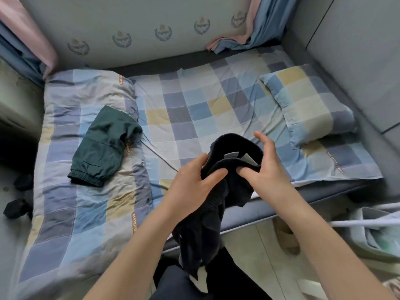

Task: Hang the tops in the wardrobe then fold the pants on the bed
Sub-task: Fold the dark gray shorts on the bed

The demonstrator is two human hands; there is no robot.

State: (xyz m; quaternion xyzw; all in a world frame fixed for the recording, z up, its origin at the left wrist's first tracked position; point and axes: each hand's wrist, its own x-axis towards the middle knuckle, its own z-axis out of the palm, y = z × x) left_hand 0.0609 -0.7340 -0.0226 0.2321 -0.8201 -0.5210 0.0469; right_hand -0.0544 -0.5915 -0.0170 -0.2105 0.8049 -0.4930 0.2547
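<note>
With green pants (103,146) already folded on the quilt (65,213), both the left hand (190,185) and right hand (263,167) pinched the black pants' waistband (233,164) above the bed edge, apparently needing spreading flat next.

Both bare forearms rose from the bottom edge of the frame and met just right of center. The left hand (190,182) lay knuckles-up, its fingers and thumb curled round the dark garment (218,191). The right hand (263,167) pinched the same cloth at its waistband with the thumb tucked in, the other fingers pointing up, loosely straight.
</note>
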